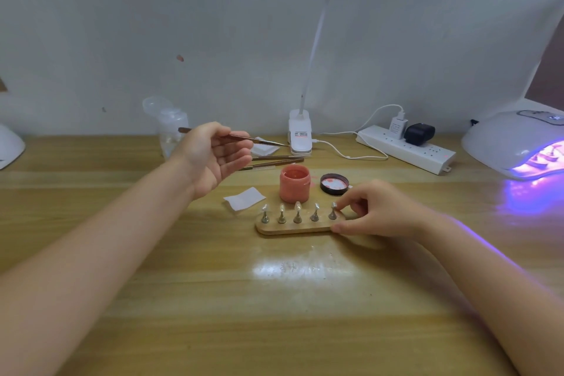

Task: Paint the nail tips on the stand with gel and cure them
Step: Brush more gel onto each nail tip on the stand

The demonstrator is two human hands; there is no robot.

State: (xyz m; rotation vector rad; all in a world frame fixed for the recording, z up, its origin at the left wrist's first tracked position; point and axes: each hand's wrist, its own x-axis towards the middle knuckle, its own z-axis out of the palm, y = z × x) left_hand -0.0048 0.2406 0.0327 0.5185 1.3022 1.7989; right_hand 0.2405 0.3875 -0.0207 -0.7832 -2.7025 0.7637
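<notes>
- So the desk [122, 253] is wood, and the wooden stand [293, 227] sits about mid-table with five nail tips [297, 207] on little metal pegs in a row.
- Right behind the stand is an open coral gel pot [295, 185], basically just beside the middle pegs. Its black lid [334, 184] lies flipped over to the right of the pot.
- A small white wipe [244, 198] lies left of the pot, and a second white pad [265, 148] sits further back. Two spare brushes [274, 161] lie flat behind the pot.
- Back edge is pretty busy: clear bottle [171, 128], clip lamp base [300, 134] with its cable, and a power strip [406, 149] with plugs in it.
- The curing lamp [515, 143] is at far right, glowing purple, well apart from the stand.
- The left hand [213, 156] is raised off the table, palm turned inward, thumb and forefinger pinching a thin brush [244, 139] that points right toward the lamp base. The other fingers are loosely curled.
- The right hand [378, 210] is down on the stand's right end, thumb on the front edge, fingertips curled by the last peg, gripping the stand.
- There's open tabletop in front of the stand and to its right, all the way over to the curing lamp's mouth.
</notes>
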